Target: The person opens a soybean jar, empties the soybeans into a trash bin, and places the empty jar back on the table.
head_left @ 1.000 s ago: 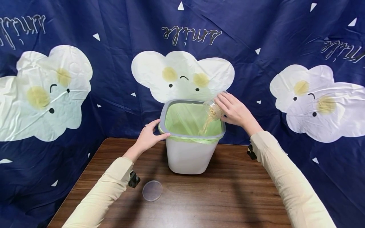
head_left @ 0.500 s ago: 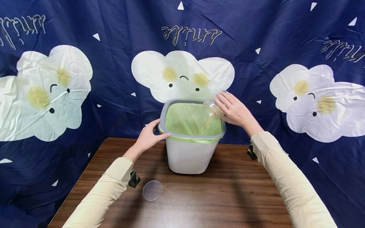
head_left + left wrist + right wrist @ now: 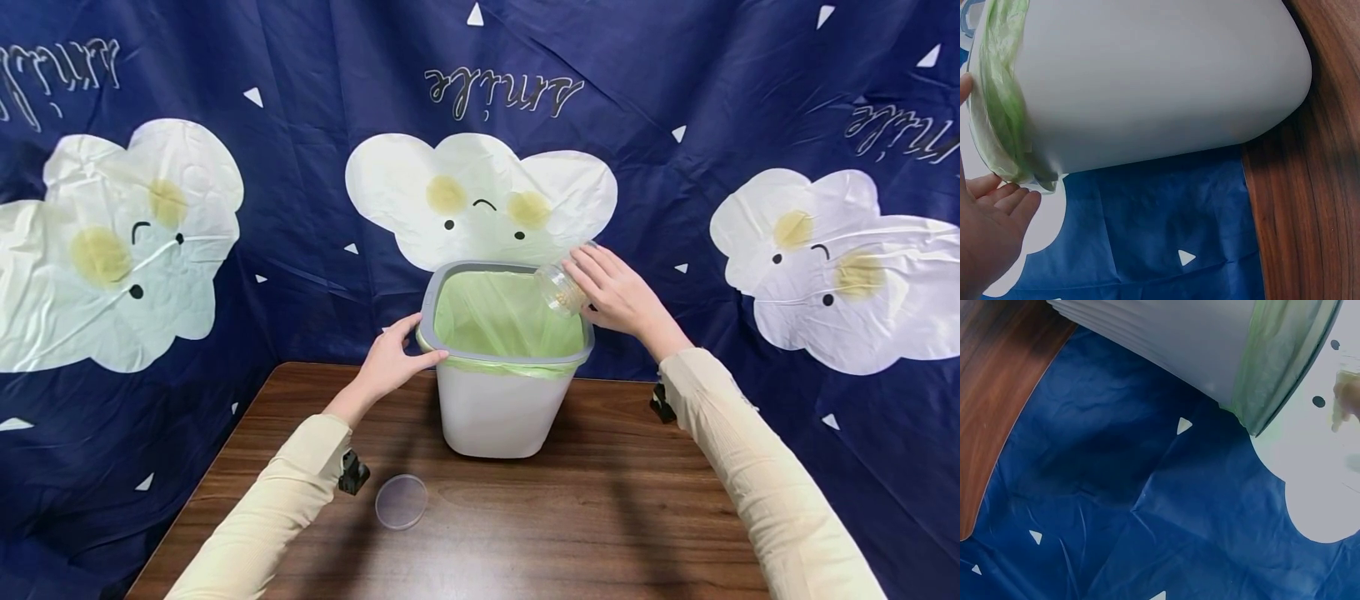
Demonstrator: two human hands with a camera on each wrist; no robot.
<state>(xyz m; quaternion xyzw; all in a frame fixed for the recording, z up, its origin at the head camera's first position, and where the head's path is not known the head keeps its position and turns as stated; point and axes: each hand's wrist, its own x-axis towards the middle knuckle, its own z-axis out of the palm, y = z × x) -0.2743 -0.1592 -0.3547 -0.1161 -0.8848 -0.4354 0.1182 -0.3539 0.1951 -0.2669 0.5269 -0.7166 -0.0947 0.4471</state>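
A white trash bin (image 3: 502, 412) with a grey rim stands on the table, lined with a light green bag (image 3: 487, 317). My left hand (image 3: 390, 362) grips the rim at its left corner, thumb in front and fingers at the side. In the left wrist view, that hand (image 3: 991, 234) touches the bag's folded edge. Above the bin's right side, my right hand (image 3: 618, 292) holds a clear jar (image 3: 557, 290) tipped with its mouth down and to the left. A few pale yellow bits show inside the jar; its far side is hidden by my fingers.
A clear round lid (image 3: 401, 502) lies on the brown wooden table (image 3: 525, 533), in front of the bin and to its left. Behind the table hangs a dark blue curtain (image 3: 300, 233) with white cloud prints.
Pale yellow bits streamed thickly from the jar into the bin, then thinned; now no stream shows and the jar holds far fewer. Both hands have stayed nearly in place.
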